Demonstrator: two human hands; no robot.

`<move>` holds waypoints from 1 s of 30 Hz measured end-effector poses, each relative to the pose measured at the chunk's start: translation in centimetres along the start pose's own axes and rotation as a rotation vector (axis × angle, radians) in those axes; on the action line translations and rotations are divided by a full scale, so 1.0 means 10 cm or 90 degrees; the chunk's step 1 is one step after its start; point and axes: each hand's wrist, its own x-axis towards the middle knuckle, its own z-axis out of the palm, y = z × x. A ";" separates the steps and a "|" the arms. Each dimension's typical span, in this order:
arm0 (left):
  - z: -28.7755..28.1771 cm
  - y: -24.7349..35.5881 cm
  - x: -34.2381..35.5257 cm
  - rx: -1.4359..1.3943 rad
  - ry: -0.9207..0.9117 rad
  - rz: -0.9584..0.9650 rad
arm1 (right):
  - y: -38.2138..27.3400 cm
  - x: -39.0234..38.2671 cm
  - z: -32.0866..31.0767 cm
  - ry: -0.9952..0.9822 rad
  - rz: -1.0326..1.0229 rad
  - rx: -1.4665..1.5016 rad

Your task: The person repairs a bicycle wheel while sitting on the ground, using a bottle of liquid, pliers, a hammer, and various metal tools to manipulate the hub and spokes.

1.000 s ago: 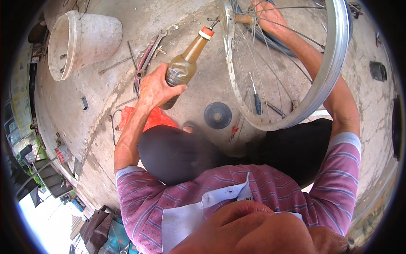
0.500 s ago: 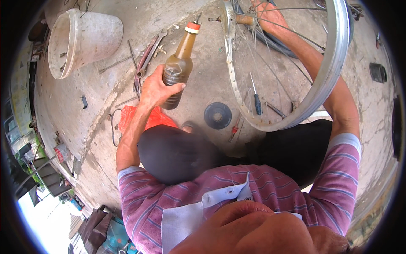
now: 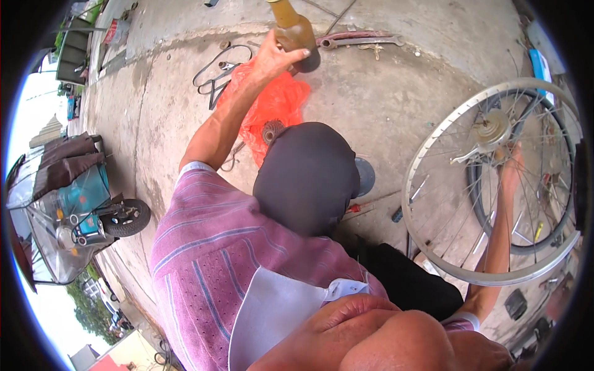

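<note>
Currently, left hand (image 3: 278,60) grasps bottle (image 3: 298,36) at top centre, upper end cut off by frame edge; right hand (image 3: 511,166) grasps wheel (image 3: 492,128) near its middle, right side of frame. Good handling likely means bottle upright against spills, wheel steady, gripped centrally.

A bottle in one of the hands, a spoked wheel in the other.
The left hand (image 3: 281,60) wraps a brownish bottle (image 3: 300,40), its neck cut off by the upper edge; the right hand (image 3: 510,166), seen through the spokes, holds the wheel (image 3: 493,128) near its centre. On the concrete floor (image 3: 390,117) lie a red plastic bag (image 3: 278,99), a wrench (image 3: 371,41) and a black strap (image 3: 213,81); a teal covered vehicle (image 3: 83,195) stands far left.
</note>
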 end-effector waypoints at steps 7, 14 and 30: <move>-1.49 -0.77 0.29 0.072 0.303 -0.008 | -0.14 0.05 0.06 -0.013 -0.001 -0.012; -1.90 -1.33 0.35 0.053 0.442 -0.064 | 0.23 0.28 -0.19 -0.008 0.046 0.084; -1.65 -2.26 0.15 -0.011 0.493 -0.249 | 0.51 0.39 -0.43 0.027 -0.195 -0.327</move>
